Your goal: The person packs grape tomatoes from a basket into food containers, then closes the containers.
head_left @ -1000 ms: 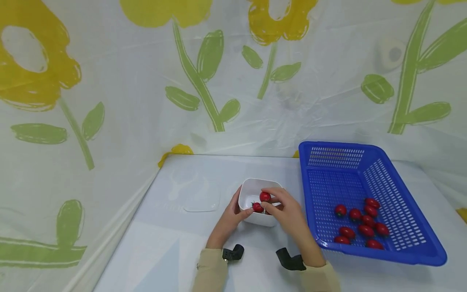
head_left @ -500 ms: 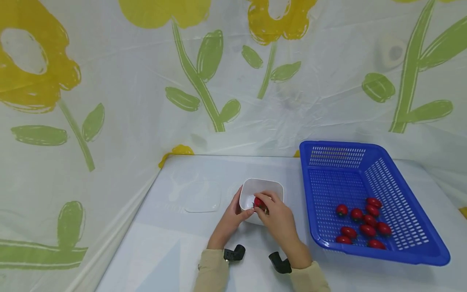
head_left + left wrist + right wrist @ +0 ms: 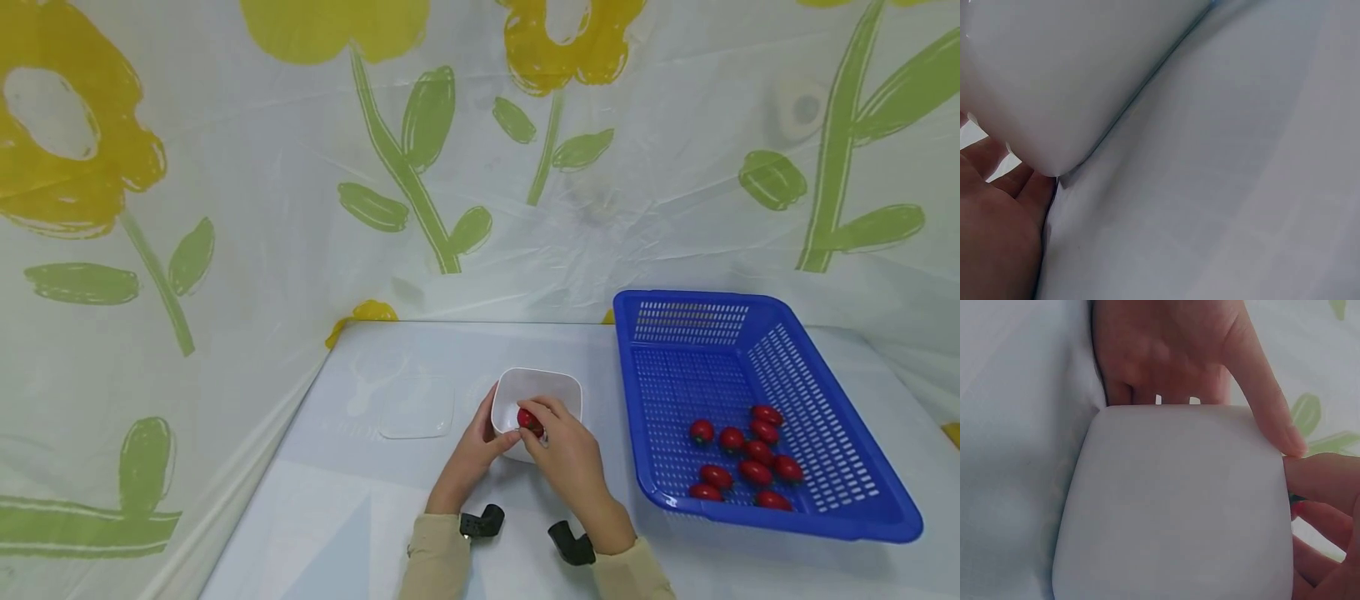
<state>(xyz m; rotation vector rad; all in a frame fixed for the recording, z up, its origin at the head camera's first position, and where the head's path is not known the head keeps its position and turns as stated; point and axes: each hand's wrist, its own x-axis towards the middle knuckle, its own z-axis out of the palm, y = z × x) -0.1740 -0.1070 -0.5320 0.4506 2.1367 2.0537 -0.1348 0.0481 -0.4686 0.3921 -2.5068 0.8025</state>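
Observation:
In the head view a white square plastic container (image 3: 536,379) stands on the table. My left hand (image 3: 472,454) grips it from the left, fingers along its side and thumb over the near rim. My right hand (image 3: 567,454) reaches in over the near right corner and pinches a red cherry tomato (image 3: 527,419) low inside. Its fingers partly cover the container's inside. In the right wrist view the container's wall (image 3: 1172,500) fills the middle, and a bit of red (image 3: 1297,509) shows among the right fingers. The left wrist view has the left palm (image 3: 997,231) against the container.
A blue perforated basket (image 3: 637,417) stands to the right, with several cherry tomatoes (image 3: 757,452) in its near part. On the left lies a clear flat lid (image 3: 417,408). Behind the white table (image 3: 330,483) hangs a flower-printed curtain (image 3: 262,183).
My right hand has moved left and down into the container with the cherry tomato. My left hand has kept its grip on the container.

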